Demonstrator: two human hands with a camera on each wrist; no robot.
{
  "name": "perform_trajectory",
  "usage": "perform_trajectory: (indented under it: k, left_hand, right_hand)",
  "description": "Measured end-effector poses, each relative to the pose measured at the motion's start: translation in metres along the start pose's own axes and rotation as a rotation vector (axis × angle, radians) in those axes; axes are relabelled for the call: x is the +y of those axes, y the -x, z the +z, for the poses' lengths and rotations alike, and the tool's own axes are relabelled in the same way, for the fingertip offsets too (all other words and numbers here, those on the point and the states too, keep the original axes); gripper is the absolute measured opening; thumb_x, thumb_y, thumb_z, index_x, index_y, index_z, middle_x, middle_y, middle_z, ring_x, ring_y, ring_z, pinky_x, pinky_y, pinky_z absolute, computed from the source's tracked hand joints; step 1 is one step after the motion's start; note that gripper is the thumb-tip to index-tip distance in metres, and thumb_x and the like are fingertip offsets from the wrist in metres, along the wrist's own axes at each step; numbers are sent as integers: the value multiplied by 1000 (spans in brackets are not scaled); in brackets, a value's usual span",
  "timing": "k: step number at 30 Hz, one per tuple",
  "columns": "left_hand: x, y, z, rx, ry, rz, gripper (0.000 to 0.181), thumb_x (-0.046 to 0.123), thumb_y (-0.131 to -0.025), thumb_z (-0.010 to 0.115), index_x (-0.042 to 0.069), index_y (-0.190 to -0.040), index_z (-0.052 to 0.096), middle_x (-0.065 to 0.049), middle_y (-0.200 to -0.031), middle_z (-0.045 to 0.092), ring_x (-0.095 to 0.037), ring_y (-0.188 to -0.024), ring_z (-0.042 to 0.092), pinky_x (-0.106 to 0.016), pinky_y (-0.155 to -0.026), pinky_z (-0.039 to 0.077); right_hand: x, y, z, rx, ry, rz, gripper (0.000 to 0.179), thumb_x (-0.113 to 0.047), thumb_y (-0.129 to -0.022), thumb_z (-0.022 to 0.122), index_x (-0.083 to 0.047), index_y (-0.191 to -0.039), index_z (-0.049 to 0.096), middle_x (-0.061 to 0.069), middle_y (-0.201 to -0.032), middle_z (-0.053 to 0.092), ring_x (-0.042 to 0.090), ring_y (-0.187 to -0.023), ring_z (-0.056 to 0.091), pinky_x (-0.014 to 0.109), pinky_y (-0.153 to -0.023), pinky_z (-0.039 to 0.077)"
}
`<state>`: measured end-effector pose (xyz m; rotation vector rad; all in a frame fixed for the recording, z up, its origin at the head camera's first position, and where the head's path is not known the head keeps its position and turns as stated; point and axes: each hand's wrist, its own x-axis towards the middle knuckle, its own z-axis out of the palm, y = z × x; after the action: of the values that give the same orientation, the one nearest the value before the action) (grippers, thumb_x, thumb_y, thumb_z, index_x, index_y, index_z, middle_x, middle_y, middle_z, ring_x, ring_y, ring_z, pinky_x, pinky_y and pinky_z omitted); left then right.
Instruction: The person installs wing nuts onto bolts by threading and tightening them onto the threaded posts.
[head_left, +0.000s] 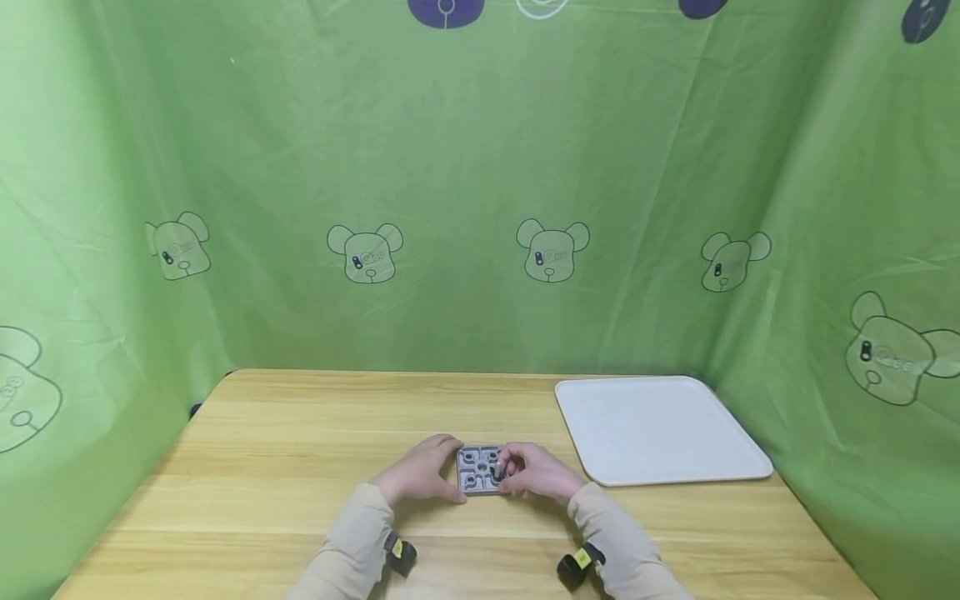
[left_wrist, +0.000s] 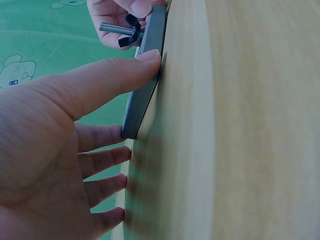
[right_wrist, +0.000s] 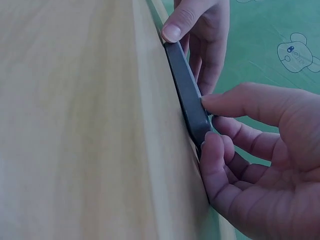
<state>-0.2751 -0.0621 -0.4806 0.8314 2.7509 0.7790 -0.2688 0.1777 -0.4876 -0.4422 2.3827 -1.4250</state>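
A square grey metal plate (head_left: 470, 479) with recessed grooves and round holes lies on the table between both hands. My left hand (head_left: 424, 472) grips its left side, thumb at the near corner and fingertips at the far one. From the plate's right part a threaded bolt (left_wrist: 116, 28) sticks up, with a black wing nut (left_wrist: 131, 35) low on it. The right hand (head_left: 542, 472) has its thumb and curled fingers around the wing nut at the plate's right edge. In the right wrist view these fingers hide the nut, and a fingertip (right_wrist: 212, 142) rests by the plate's corner.
A white tray (head_left: 660, 429) lies at the right rear of the wooden table (head_left: 300, 417). Green curtains (head_left: 465, 317) with bear drawings hang behind and on both sides. Each wrist wears a black strap with a small camera (head_left: 575, 569).
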Motion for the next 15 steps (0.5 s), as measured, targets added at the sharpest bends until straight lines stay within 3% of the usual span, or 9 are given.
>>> perform_trajectory:
  k: [15]
  left_hand:
    - [-1, 0, 0, -1, 2, -2, 91, 39, -67, 84, 1, -141, 45, -16, -145, 47, -34, -136, 44, -49, -117, 35]
  right_hand:
    - [0, 1, -3, -14, -5, -15, 21, -1, -75, 65, 3, -95, 58, -1, -79, 52, 12, -72, 50, 17, -54, 47]
